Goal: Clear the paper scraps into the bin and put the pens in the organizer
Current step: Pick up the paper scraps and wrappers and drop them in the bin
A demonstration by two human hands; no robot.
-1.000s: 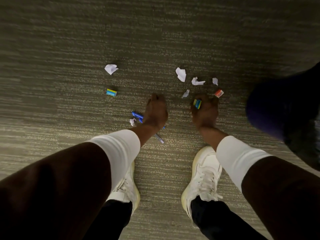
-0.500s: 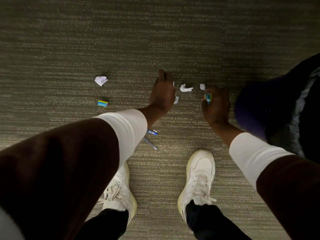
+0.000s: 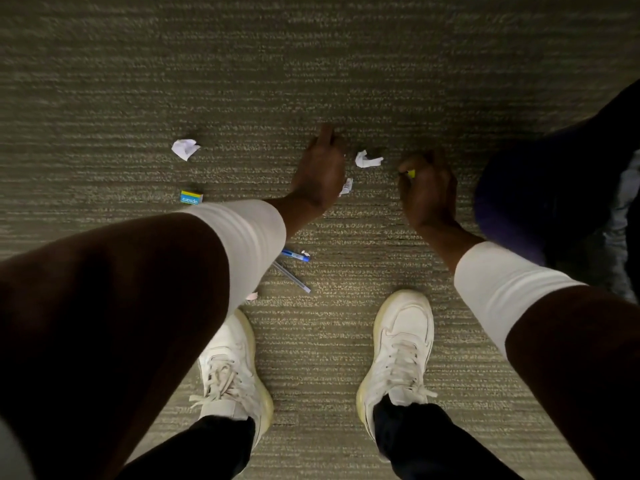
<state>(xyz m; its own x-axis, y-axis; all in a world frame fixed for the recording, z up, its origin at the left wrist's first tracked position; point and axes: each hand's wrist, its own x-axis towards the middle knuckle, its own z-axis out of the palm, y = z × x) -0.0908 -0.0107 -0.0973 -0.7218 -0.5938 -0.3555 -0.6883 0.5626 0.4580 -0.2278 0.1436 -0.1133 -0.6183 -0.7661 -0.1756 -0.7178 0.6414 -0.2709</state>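
Observation:
I am bent over a carpet floor. My left hand (image 3: pixel 320 171) reaches down with its fingers on the carpet, covering the spot where one paper scrap lay; I cannot see whether it grips anything. One white scrap (image 3: pixel 367 159) lies between my hands and a thin one (image 3: pixel 346 186) sits at the left palm's edge. Another scrap (image 3: pixel 186 148) lies far left. My right hand (image 3: pixel 427 188) is closed around a small yellow and blue block (image 3: pixel 411 173). A blue pen (image 3: pixel 294 255) and a clear pen (image 3: pixel 292 278) lie by my left sleeve.
A blue and yellow box (image 3: pixel 191 197) lies on the carpet at the left. A tiny scrap (image 3: pixel 305 253) sits by the blue pen. My white shoes (image 3: pixel 401 344) stand below the hands. A dark purple shape (image 3: pixel 519 188) fills the right edge.
My left hand left the pens and moved forward onto the scraps. My right hand, still holding the block, moved forward over the small scrap; the red block is out of sight.

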